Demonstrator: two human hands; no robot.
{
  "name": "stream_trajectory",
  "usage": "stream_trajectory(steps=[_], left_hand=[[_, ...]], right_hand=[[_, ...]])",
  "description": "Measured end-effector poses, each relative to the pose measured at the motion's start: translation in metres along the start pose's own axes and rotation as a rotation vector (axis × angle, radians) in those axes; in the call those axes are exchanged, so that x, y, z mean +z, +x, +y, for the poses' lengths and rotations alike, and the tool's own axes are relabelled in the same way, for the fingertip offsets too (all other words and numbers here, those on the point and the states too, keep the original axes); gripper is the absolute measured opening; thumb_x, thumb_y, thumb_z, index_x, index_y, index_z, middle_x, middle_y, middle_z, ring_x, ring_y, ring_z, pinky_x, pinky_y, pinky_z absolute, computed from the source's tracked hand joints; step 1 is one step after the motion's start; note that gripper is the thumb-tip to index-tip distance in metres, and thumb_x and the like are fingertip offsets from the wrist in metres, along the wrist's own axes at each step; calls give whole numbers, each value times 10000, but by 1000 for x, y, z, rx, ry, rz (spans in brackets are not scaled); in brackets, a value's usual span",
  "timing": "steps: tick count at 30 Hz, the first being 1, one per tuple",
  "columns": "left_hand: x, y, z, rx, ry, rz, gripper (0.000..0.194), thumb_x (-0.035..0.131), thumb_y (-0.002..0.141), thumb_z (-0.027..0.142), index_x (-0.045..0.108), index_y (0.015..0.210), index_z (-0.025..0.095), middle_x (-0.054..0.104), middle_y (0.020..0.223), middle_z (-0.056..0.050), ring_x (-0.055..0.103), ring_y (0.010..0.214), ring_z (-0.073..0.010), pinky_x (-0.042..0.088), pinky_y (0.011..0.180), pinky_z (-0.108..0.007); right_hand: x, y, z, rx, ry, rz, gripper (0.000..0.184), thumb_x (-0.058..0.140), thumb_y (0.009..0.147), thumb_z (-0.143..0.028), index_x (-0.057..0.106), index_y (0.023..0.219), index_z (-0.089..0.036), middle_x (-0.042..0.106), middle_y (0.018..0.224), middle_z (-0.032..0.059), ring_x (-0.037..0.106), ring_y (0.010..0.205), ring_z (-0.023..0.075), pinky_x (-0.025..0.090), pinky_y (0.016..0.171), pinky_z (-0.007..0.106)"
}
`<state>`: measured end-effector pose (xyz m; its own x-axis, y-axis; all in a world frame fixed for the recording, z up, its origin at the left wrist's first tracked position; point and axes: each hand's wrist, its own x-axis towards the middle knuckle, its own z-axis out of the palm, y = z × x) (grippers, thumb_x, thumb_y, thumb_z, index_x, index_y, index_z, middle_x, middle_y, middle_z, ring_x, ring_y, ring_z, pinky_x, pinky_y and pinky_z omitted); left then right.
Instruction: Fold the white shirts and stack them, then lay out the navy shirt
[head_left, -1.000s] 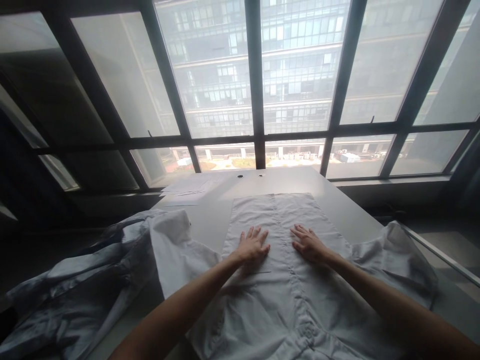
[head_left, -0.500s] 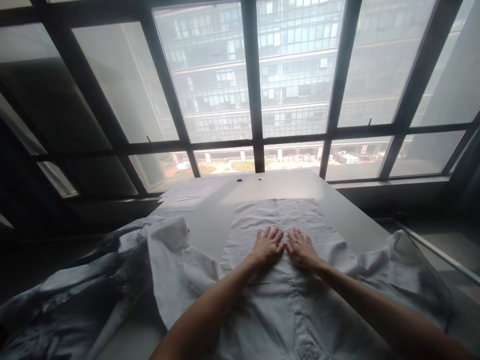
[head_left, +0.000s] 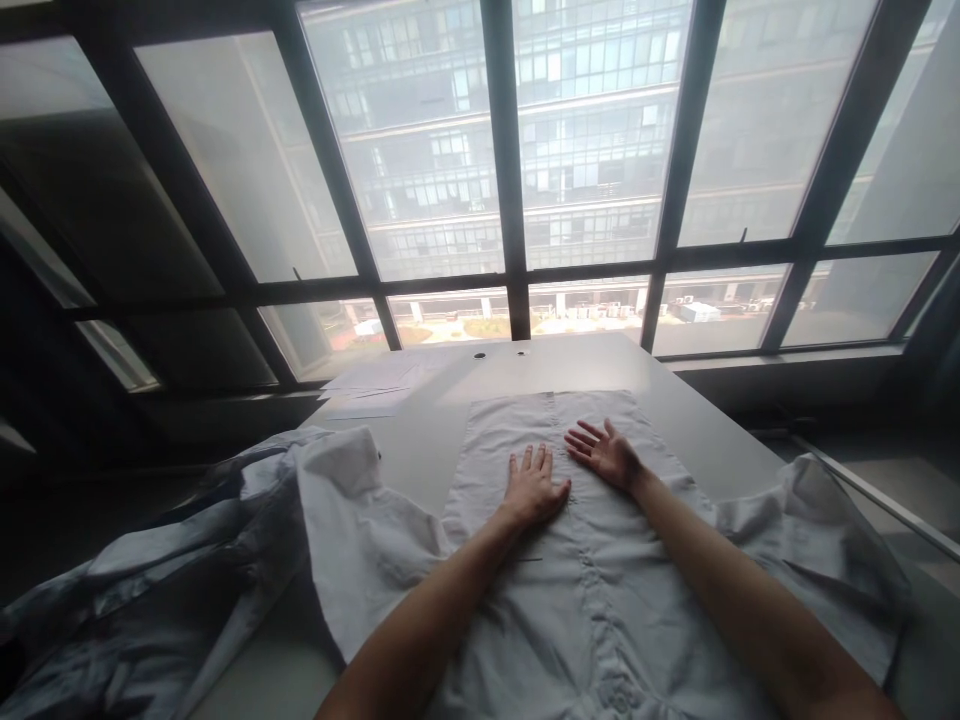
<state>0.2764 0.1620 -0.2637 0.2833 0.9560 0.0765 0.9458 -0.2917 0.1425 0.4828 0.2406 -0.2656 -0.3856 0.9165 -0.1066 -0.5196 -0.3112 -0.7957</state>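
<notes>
A white garment (head_left: pixel 510 620) with a seam down its middle lies spread over the table, wrinkled towards the near side. Its sleeves reach out to the left and right. My left hand (head_left: pixel 535 487) rests flat on the cloth just left of the seam, fingers spread. To the right and a little farther off is my right hand (head_left: pixel 606 455), turned on its side with the palm partly showing and the fingers apart. It holds nothing; whether its edge touches the cloth I cannot tell.
The white table (head_left: pixel 592 363) runs up to a wide window with dark frames (head_left: pixel 517 305). Sheets of paper (head_left: pixel 367 385) lie at its far left. More bundled white cloth (head_left: pixel 172 570) is heaped at the left. A pale bar (head_left: pixel 877 492) stands beyond the right edge.
My right hand has come off the seam, moved away from me and slightly right, and turned palm inward. My left hand has stayed nearly in place on the cloth.
</notes>
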Motion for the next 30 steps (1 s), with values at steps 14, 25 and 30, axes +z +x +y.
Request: stream_trajectory(steps=[14, 25, 30], left_hand=[[2, 2, 0, 0, -25, -19, 827, 270, 981, 662, 249, 1627, 146, 172, 1689, -125, 106, 1562, -352, 34, 1223, -628], [-1, -1, 0, 3, -22, -9, 831, 281, 976, 690, 244, 1634, 184, 209, 1683, -116, 126, 1559, -352, 71, 1232, -609], [1, -1, -1, -9, -19, -9, 834, 247, 977, 683, 273, 1624, 158, 185, 1690, -101, 112, 1562, -346, 67, 1237, -601]], right_hand=[[-30, 3, -42, -308, -184, 448, 744, -40, 969, -542, 278, 1562, -224, 241, 1665, 163, 410, 1459, 200, 390, 1141, 502], [39, 40, 26, -91, -244, 101, 765, 14, 983, -580, 400, 1503, -173, 496, 1493, 226, 541, 1353, 252, 405, 1107, 572], [-21, 41, -25, -181, -219, 325, 729, -34, 988, -493, 357, 1526, -194, 406, 1557, 214, 523, 1370, 220, 401, 1109, 551]])
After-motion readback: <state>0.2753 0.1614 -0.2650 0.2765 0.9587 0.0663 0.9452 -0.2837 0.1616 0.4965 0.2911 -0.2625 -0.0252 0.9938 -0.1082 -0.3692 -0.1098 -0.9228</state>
